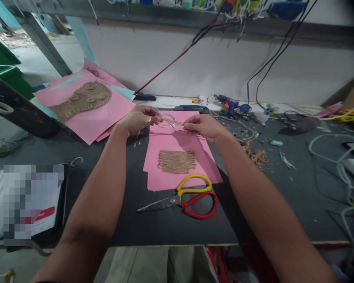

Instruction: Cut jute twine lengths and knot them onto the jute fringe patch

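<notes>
A person's left hand (141, 118) and right hand (205, 126) are facing each other above a black tabletop (126, 226), fingertips pinching a thin tan strand of twine (178, 123) that is bridging the gap between them. Below this grip, overlapping pink paper sheets (208, 169) are lying on the tabletop; a thin white ring (164, 126) is showing behind the strand, by the left fingertips. Nearer the person than the grip, a rectangular patch of tan twine rows (177, 161) is resting on the sheets. Nearer still, metal-bladed scissors (172, 201) with yellow and red handles are lying, blades pointing left. Left of the grip, a long tan twine shape (82, 100) is covering more pink paper (100, 118). Right of the grip, a loose tan twine tangle (257, 155) is lying beside the right forearm.
</notes>
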Available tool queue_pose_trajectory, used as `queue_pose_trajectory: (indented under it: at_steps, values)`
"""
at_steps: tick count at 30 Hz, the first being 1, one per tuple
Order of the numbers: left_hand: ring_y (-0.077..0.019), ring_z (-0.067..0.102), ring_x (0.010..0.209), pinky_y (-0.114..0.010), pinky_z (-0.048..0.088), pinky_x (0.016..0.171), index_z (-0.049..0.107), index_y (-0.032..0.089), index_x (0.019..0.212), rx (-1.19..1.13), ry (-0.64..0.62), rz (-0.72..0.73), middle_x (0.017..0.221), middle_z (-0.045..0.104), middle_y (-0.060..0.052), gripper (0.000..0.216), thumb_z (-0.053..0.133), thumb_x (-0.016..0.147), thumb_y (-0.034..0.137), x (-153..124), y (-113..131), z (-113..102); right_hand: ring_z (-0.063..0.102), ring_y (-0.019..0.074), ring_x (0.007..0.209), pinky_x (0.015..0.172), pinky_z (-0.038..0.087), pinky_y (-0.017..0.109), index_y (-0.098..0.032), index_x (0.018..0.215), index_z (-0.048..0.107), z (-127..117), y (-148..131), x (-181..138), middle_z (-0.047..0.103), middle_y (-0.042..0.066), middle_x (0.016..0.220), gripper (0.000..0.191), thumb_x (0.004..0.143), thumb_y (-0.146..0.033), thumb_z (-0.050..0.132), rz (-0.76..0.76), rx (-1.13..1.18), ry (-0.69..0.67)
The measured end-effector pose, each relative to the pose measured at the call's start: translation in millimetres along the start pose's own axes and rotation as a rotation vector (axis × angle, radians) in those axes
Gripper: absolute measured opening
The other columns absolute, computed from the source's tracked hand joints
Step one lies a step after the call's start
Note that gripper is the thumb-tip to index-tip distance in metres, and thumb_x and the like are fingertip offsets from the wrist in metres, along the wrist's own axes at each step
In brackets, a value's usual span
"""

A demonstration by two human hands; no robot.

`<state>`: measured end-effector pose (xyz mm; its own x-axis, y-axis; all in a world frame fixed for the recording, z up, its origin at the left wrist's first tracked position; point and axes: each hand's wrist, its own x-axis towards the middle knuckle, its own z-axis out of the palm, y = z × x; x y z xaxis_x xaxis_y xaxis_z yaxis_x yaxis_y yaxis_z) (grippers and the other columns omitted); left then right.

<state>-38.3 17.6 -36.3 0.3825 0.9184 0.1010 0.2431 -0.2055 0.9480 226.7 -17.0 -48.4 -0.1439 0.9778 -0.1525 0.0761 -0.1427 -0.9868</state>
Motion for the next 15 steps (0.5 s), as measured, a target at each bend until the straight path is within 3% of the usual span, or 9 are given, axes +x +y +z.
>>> queue_pose_trajectory:
  at_steps: [15]
  values:
    - [-0.0169,0.064,0.072,-0.033,0.047,0.071,0.076,0.017,0.085,-0.023,-0.015,0.026,0.077,0.072,-0.005,0.018,0.079,0.068,0.022,2.1,-9.1,-3.5,0.067,0.0120,0.065,0.066,0.061,0.025,-0.016,0.085,0.075,1.6,-0.7,0.7,0.073,0.004,0.074,0.020,0.075,0.000,0.079,0.008,-0.035,-0.026]
